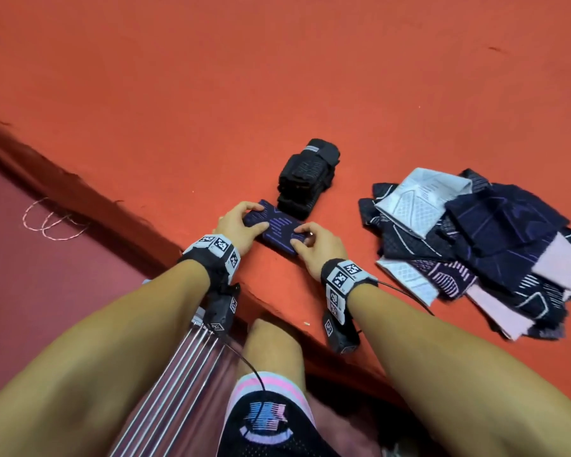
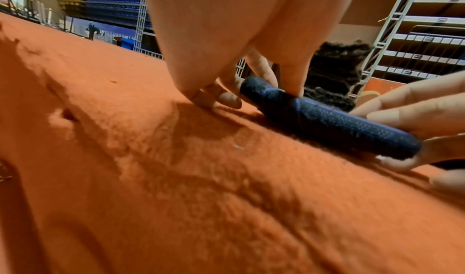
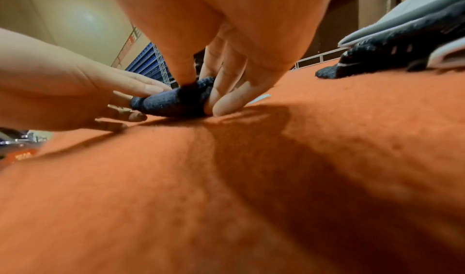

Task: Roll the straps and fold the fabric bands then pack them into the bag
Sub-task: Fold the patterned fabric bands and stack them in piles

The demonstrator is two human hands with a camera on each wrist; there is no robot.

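Two hands are working one navy patterned fabric band [image 1: 279,230] on the orange carpet [image 1: 277,77] in the head view: we are curling the left hand [image 1: 241,227] over its left end and the right hand [image 1: 314,244] over its right end, both grasping it. Just beyond it, nearly touching, a stack of black rolled straps [image 1: 307,176] is standing; the unfolded pile of bands [image 1: 468,245] is lying well apart to the right. No bag is showing.

Left wrist view: the band [image 2: 329,119] is looking like a tight tube lying on the carpet, left fingers [image 2: 226,97] pinching its far end. Risk, we are judging: knit fabric is springy, so easing either grip could let it unfurl.

Right wrist view: the right fingers [image 3: 226,99] are clamping the band's [image 3: 171,105] near end and the left hand is holding the other. Uneven pressure between ends could be skewing the fold. Sliding it forward could be toppling the strap stack, since that is sitting so close.
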